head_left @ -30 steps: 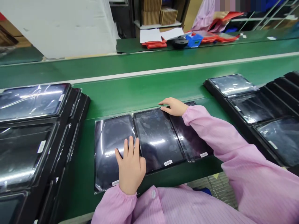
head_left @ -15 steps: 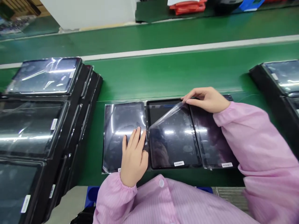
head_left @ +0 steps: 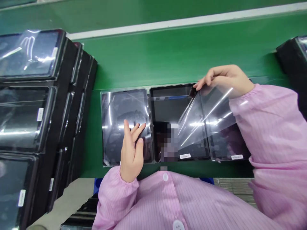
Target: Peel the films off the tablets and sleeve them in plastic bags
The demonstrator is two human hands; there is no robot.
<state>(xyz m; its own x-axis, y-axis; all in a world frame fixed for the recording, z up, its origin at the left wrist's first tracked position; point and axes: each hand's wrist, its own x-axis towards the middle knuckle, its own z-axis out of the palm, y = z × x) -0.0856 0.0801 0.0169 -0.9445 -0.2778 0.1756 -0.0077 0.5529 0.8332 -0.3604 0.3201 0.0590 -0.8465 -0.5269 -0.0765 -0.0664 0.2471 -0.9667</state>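
I saw R hand (head_left: 229,80) pinching clear film (head_left: 209,110), partly off the tablet (head_left: 165,110) btwn hands; film prob. light, floppy, best gripped by an edge. L hand (head_left: 131,150) was loose, holding nothing.

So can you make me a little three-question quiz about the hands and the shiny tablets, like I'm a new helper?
1. What does the right hand hold?
A) a pen
B) a clear film
C) a red pouch

2. True or false: the left hand is over the left tablet of the three lying in a row.

3. Fill in the colour: the small label on the middle tablet is ____.

Key: 1. B; 2. True; 3. white.
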